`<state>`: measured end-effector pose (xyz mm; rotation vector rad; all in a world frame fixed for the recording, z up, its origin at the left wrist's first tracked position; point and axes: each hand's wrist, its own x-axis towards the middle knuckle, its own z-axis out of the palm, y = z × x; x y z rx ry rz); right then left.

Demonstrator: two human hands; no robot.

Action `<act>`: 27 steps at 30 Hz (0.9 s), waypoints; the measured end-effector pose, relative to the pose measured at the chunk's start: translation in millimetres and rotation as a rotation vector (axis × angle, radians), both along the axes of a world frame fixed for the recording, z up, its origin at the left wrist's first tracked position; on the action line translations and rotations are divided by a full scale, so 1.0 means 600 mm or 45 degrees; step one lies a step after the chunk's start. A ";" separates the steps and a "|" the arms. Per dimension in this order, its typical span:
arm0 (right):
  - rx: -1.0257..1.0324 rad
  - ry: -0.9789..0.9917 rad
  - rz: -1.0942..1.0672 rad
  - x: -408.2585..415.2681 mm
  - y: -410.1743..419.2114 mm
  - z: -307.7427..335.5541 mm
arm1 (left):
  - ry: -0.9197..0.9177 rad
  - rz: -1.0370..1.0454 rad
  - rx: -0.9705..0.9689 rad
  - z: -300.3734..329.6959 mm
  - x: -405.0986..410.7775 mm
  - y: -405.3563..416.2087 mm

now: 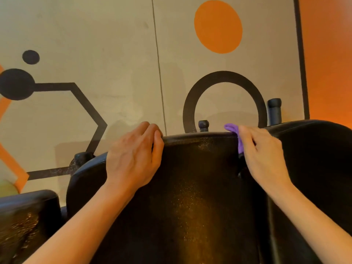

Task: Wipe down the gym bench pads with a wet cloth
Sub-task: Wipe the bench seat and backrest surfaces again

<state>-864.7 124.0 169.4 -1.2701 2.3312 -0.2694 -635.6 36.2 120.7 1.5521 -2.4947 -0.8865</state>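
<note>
Purple cloth [236,135], a small bunched rag, is showing at the top right corner of the tall black textured vinyl back pad [200,178], pinched under the right hand [264,155], whose fingers are closing down on it and pressing it against the pad's upper edge. The left hand [133,155] is curling over the top left corner of the same pad, fingers hooked behind the rim and thumb in front, gripping the pad itself and holding nothing else. More black pads [314,159] are flanking it on both sides, and a painted beige wall [114,44] with orange and black shapes is standing close behind. Most of the cloth is hidden beneath the palm, so it is probably covering little surface; a wipe from here could leave streaks or miss the corner seam. The narrow gap beside the right pad could be snagging the rag's loose end.
</note>
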 end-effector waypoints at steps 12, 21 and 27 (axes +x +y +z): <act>0.159 -0.021 0.231 0.036 -0.051 0.013 | 0.131 0.130 0.040 0.012 0.058 -0.008; -0.057 0.092 0.731 0.209 -0.093 -0.032 | 0.156 0.605 0.148 -0.033 0.146 0.042; -0.064 0.054 0.147 0.064 -0.023 0.009 | 0.142 0.597 0.128 -0.028 0.147 0.041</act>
